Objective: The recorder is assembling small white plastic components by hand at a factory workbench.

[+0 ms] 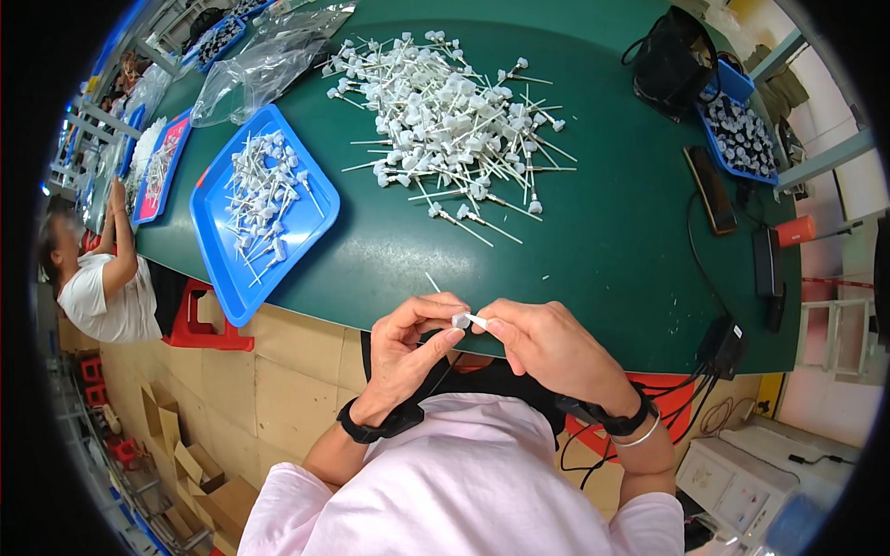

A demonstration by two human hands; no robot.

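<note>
Pinched: small white cap (459, 320) between left hand (413, 347) fingertips, thin tube end in right hand (547, 347), both just off table (603, 232) near edge. Best kept square, pushed straight, close to chest. Stock pile (454, 120) mid-table; tray (264, 208) at left edge.

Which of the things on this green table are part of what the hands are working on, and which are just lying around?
In use:
left hand
right hand
small white part
pile of white parts
blue tray

Lying about:
black bag
clear plastic bag
orange cup
</note>
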